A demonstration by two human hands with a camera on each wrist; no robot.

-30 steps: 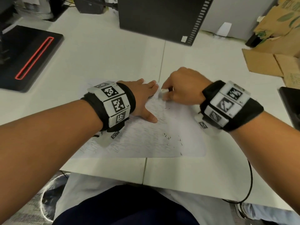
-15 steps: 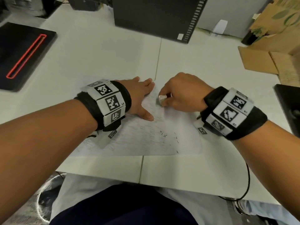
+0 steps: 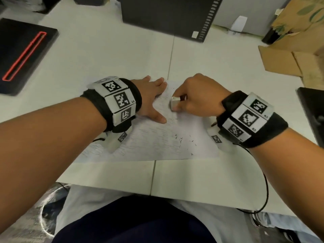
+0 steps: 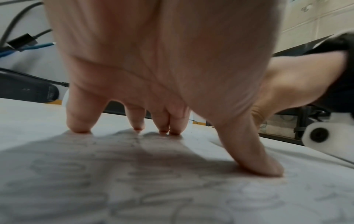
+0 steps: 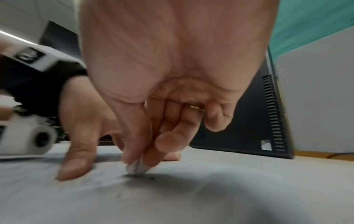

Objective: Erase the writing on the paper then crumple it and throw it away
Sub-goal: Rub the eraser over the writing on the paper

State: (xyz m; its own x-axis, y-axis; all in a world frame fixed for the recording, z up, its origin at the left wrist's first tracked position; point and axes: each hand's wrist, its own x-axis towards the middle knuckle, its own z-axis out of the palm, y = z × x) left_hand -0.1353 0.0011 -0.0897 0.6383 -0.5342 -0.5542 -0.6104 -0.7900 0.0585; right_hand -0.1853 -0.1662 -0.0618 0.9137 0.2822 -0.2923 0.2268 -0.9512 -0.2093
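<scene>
A white sheet of paper (image 3: 157, 141) with faint pencil writing lies flat on the white table in front of me. My left hand (image 3: 150, 99) presses on its upper left part with straight, spread fingers (image 4: 78, 125) and thumb. My right hand (image 3: 198, 97) pinches a small white eraser (image 3: 175, 103) between thumb and fingers and holds its tip (image 5: 137, 167) down on the paper, just right of the left thumb. Dark eraser crumbs (image 3: 180, 137) lie scattered on the sheet's lower right part.
A black computer case (image 3: 168, 16) stands behind the paper. A black device with a red outline (image 3: 22, 55) lies at the far left. Cardboard pieces (image 3: 289, 58) sit at the right, a dark object (image 3: 313, 109) at the right edge. A cable (image 3: 263, 190) hangs off the front edge.
The right hand with the eraser has slid down the paper toward me, from near the left fingertips to beside the left thumb. The left hand stays pressed in place.
</scene>
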